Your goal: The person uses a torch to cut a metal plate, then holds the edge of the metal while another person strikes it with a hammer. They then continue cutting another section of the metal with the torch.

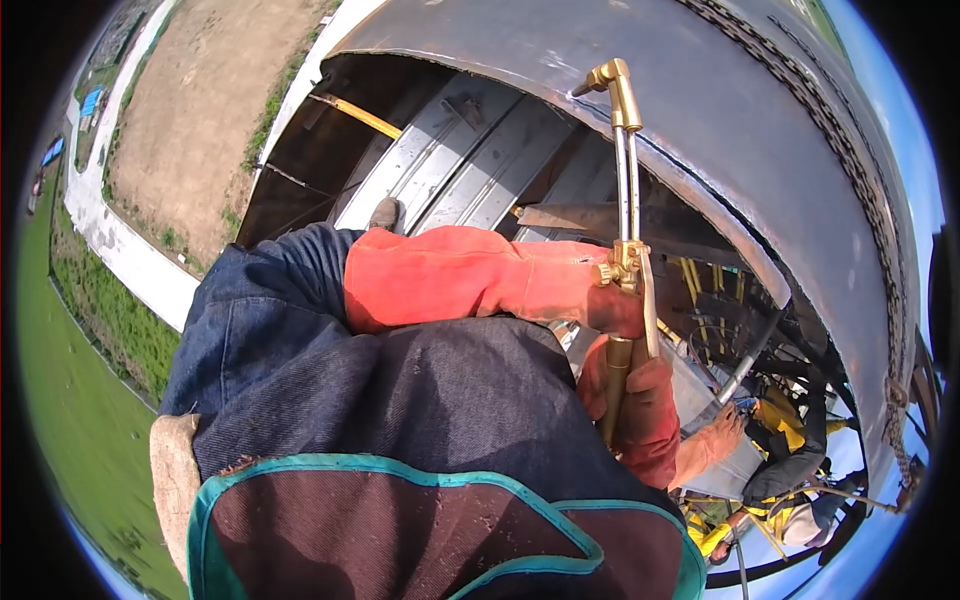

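Observation:
A brass cutting torch stands upright across the view, its angled head at the edge of a large curved steel plate. A small bright spot shows by the nozzle, and a dark cut line runs along the plate's edge to the right. My left hand, in a long red glove, is closed round the torch just below its valves. Lower down, my right hand, also in a red glove, is wrapped round the handle. Some fingers of both hands are hidden.
Below the plate edge are grey metal deck panels and a yellow bar. A heavy chain hangs over the plate. Co-workers in yellow vests are at lower right among pipes. Ground lies far below on the left.

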Demonstrator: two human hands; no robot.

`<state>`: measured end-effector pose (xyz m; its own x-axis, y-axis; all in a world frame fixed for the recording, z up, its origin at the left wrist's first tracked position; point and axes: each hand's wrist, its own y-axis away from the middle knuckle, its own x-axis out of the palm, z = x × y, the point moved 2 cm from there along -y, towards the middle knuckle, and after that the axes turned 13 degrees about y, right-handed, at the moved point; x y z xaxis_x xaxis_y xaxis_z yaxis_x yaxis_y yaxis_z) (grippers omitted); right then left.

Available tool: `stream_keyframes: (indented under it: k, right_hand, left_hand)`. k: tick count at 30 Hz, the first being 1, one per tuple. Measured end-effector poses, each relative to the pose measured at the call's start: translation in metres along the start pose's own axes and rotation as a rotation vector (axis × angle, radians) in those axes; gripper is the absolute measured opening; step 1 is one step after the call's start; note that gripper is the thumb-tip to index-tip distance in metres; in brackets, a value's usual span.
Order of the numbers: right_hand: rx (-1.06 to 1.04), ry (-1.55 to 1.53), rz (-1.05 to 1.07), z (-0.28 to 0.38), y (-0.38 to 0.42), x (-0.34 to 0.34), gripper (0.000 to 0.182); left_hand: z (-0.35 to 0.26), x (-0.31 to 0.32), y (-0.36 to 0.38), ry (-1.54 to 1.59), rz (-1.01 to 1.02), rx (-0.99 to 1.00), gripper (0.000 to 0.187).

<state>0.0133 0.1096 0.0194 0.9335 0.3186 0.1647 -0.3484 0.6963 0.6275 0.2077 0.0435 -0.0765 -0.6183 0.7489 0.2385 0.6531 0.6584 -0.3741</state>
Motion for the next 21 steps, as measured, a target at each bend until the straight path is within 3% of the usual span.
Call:
stream_keyframes:
  k: [6, 9, 12, 15, 17, 21]
  right_hand:
    - [0.062, 0.046, -0.047, 0.002, -0.001, 0.003, 0.081]
    - [0.041, 0.031, -0.041, 0.004, -0.003, 0.007, 0.077]
    - [0.030, 0.011, -0.046, 0.003, -0.003, 0.007, 0.074]
    - [0.044, 0.103, 0.013, -0.005, -0.003, -0.007, 0.078]
    - [0.033, 0.151, 0.046, -0.004, -0.002, -0.007, 0.081]
    - [0.015, 0.058, 0.018, 0.008, -0.002, 0.007, 0.071]
  left_hand:
    - [-0.012, -0.005, -0.008, -0.195, 0.070, -0.011, 0.030]
    - [-0.038, -0.004, -0.006, 0.268, -0.085, -0.361, 0.031]
    - [-0.006, -0.005, -0.004, 0.277, -0.100, -0.284, 0.035]
    - [-0.008, -0.006, -0.006, 0.097, -0.063, -0.192, 0.041]
    - [-0.021, -0.007, -0.006, 0.053, -0.050, -0.204, 0.046]
    - [-0.024, -0.008, -0.008, -0.071, -0.012, -0.262, 0.055]
